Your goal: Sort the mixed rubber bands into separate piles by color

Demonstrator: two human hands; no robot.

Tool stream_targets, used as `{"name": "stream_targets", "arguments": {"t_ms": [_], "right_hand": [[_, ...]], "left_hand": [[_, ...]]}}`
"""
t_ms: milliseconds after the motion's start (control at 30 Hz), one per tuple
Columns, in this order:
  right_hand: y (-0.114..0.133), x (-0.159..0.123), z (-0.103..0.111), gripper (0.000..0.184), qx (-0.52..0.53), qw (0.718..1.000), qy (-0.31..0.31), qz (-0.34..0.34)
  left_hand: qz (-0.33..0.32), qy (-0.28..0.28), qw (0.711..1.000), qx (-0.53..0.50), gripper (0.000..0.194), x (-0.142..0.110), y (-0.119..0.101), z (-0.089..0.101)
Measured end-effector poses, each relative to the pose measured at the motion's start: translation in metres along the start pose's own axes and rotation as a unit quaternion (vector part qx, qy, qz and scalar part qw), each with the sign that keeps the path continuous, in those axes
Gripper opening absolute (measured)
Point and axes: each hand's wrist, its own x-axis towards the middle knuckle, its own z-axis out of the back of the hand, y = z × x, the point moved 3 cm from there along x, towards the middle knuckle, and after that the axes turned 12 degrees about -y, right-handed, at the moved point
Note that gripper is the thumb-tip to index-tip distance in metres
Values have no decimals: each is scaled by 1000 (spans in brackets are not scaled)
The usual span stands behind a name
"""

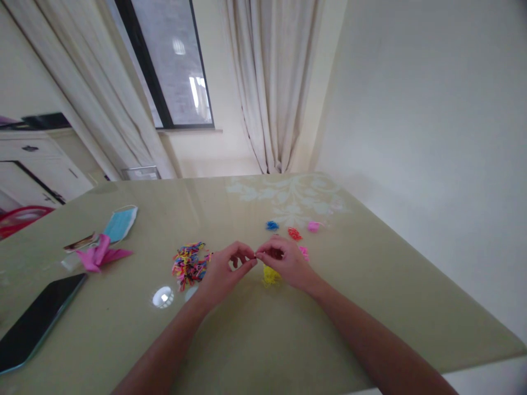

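Observation:
My left hand (228, 271) and my right hand (288, 262) meet fingertip to fingertip just above the table. Both are closed in a pinch on a tiny dark reddish piece (256, 255), which looks like a small rubber band and is mostly covered by the fingers. Beside my left hand lies a mixed pile of colourful small rubber bands (189, 266), partly hidden by that hand. A yellow heap (270, 276) sits under my right hand. Past it are a blue heap (272, 225), a red heap (295, 233), a light pink heap (313, 226) and a partly covered bright pink heap (303, 252).
On the left of the glossy table (263, 351) lie a black-screened phone (39, 318), a folded pink paper shape (101, 254) and a blue face mask (120, 223). A wall (432, 137) runs along the right side. Behind the table hang curtains (272, 82) beside a window.

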Motion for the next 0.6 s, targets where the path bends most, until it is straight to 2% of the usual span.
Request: {"name": "stream_targets", "arguments": {"t_ms": [67,133,167,233,300,400,600], "right_hand": [[6,5,11,27,59,998,-16,-19],[12,11,27,24,132,989,-53,-47],[14,13,34,22,163,982,-72,-60],[19,17,46,19,215,969,-104,-68],[22,19,54,18,258,957,-121,-60],[24,20,57,17,295,946,-123,-47],[21,17,61,16,299,945,-118,-59]], "left_hand": [[0,5,999,34,26,2,7,5],[-3,9,991,131,29,6,18,15],[-3,4,979,202,28,9,24,22],[18,-20,934,355,25,12,37,38],[56,-28,894,443,30,12,48,51],[87,-7,871,483,34,11,54,57],[79,21,871,485,30,13,53,50]]}}
